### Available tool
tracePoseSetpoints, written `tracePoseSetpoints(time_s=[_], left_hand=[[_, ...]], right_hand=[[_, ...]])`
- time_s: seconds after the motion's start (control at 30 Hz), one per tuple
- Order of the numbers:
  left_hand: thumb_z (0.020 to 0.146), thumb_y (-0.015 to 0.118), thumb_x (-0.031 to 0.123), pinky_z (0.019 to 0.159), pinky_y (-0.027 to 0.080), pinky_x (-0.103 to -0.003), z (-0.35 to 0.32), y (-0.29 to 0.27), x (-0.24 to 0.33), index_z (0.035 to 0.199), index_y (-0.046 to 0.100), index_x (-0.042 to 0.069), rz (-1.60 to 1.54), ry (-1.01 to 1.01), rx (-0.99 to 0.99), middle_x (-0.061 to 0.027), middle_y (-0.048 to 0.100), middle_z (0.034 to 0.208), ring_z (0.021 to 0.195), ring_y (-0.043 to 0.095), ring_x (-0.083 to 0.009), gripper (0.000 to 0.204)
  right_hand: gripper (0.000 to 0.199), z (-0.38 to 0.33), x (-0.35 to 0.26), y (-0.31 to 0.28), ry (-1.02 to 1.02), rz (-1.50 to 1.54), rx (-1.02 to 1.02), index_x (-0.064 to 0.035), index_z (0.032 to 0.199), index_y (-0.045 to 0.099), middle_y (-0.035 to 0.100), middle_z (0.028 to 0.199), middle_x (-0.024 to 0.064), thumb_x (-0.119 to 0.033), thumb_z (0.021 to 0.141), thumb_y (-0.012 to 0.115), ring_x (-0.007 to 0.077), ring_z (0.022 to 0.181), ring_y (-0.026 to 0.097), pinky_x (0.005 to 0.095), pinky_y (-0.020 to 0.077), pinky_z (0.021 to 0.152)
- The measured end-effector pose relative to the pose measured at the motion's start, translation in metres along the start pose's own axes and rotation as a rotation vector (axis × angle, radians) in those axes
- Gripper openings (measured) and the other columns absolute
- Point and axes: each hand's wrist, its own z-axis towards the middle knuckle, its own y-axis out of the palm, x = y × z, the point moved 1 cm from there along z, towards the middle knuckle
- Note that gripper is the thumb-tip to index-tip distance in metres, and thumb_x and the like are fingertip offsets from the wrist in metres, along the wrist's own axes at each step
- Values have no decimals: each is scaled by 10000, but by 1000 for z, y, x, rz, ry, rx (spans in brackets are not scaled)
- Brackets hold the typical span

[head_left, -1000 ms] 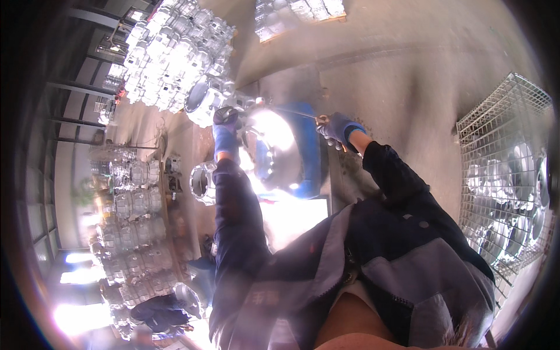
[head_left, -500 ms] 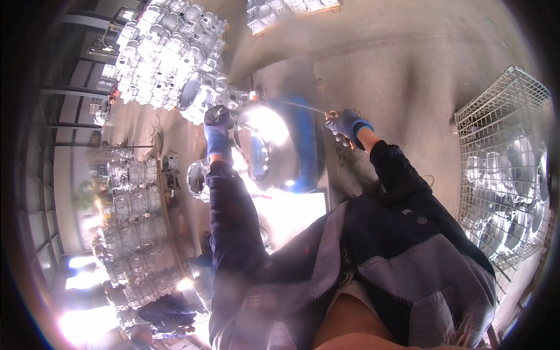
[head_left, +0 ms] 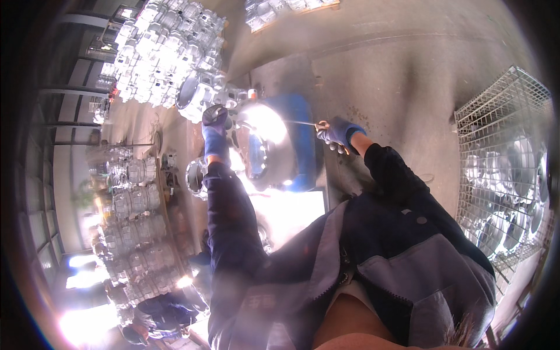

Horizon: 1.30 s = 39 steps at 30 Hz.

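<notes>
A large round, hollow metal casting (head_left: 276, 153) lies in front of me against a blue surface (head_left: 304, 140), part of it lost in glare. My left hand (head_left: 215, 123), in a blue-and-grey glove, is closed at the casting's left edge; its exact grip is washed out by light. On the other side, my gloved right hand (head_left: 339, 134) is wrapped round the handle end of a thin metal rod-like tool (head_left: 301, 122). The rod points left, its far end at the casting's right rim. What kind of tip it has cannot be seen.
Stacked metal castings (head_left: 160, 58) rise at the far left, and another ring-shaped casting (head_left: 196, 177) sits left of my forearm. A wire cage (head_left: 496, 169) holding round metal parts stands at the right. At the lower left a person (head_left: 160, 318) bends near more castings.
My right hand has moved left with the rod tool, toward the casting. The left hand has barely shifted. The person at the lower left has moved slightly.
</notes>
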Motion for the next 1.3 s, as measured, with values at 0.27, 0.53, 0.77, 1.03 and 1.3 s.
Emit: tracePoseSetpoints(time_s=[0.27, 0.53, 0.77, 1.03, 1.3], left_hand=[[836, 687, 130, 476, 394, -241, -3, 0, -2, 1043, 631, 55, -80, 117, -28, -2, 602, 730, 527, 500, -86, 227], [831, 697, 129, 486, 394, -246, 2, 1, -3, 1060, 624, 65, -109, 102, -64, 4, 597, 731, 542, 499, -88, 249], [827, 701, 162, 463, 384, -247, 5, -4, -7, 1081, 618, 61, -154, 82, -97, 11, 574, 667, 513, 490, -100, 285], [832, 686, 113, 468, 380, -245, -5, -4, 1, 1087, 620, 50, -151, -24, -36, 4, 577, 653, 520, 494, -93, 270], [812, 737, 253, 556, 436, -286, -5, -19, -10, 1048, 669, 153, -59, 12, 27, 31, 621, 761, 632, 553, -97, 265]], right_hand=[[183, -1, 13, -20, -60, 149, 66, -145, 959, 598, 618, 714, 32, -310, 932, 524, 170, 493, 572, 346, 464, 401], [247, 40, 35, -15, -294, -86, 25, -113, 1017, 665, 649, 1074, 17, -240, 806, 642, 206, 949, 631, 292, 541, 772], [193, 33, 25, -22, -63, 135, 3, -111, 1014, 622, 626, 831, 3, -248, 885, 581, 140, 592, 598, 285, 500, 533], [323, 17, 11, -24, 53, 2, 8, -159, 1187, 589, 604, 704, 38, -328, 928, 496, 148, 523, 552, 323, 455, 453], [453, -32, 44, -29, 118, -393, -13, -178, 1326, 538, 639, 716, 39, -344, 907, 580, 138, 558, 605, 317, 482, 468]])
